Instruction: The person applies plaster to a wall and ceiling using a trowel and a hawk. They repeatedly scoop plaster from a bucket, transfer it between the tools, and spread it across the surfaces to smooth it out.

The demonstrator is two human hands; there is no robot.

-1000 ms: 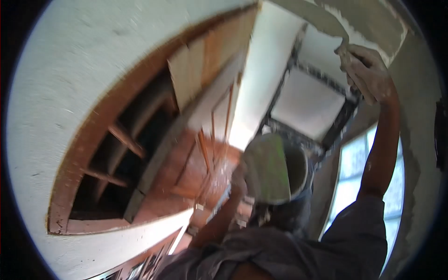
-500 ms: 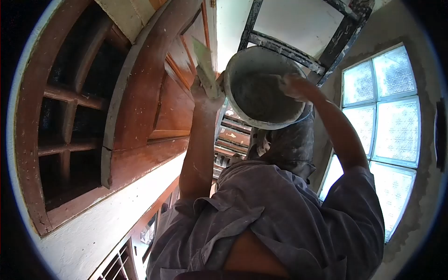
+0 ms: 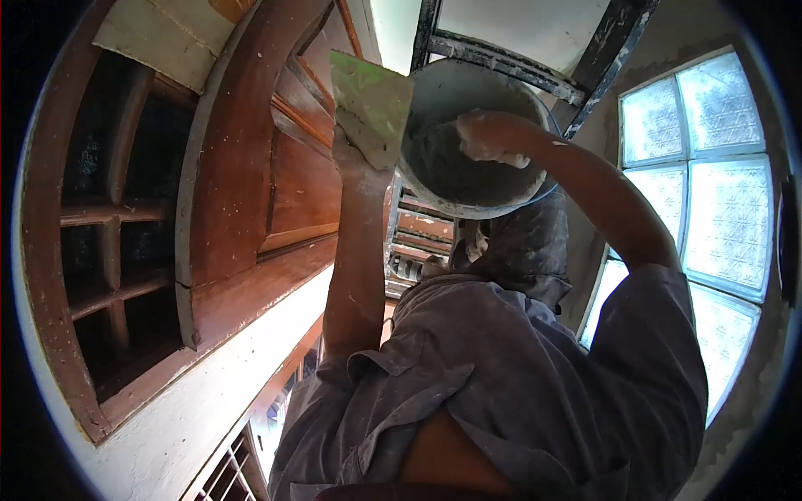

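Observation:
My left hand [image 3: 361, 163] grips a flat greenish board [image 3: 372, 104] smeared with grey material, held upright at the left side of the bucket. The round grey bucket [image 3: 535, 188] stands tilted toward me, with dark grey wet material [image 3: 447, 167] inside. Over its opening, my right hand [image 3: 493, 140] is closed, its knuckles coated in grey; what its fingers hold, if anything, is hidden.
A paint-spattered metal ladder frame [image 3: 510, 63] rises behind the bucket. To the left are a brown wooden door panel [image 3: 234, 200] and a dark barred window frame [image 3: 113, 213]. A glass-block window [image 3: 727, 209] is on the right.
My left hand has turned the board so its broad face shows. My right hand has moved left, further over the bucket's inside. The view has shifted slightly.

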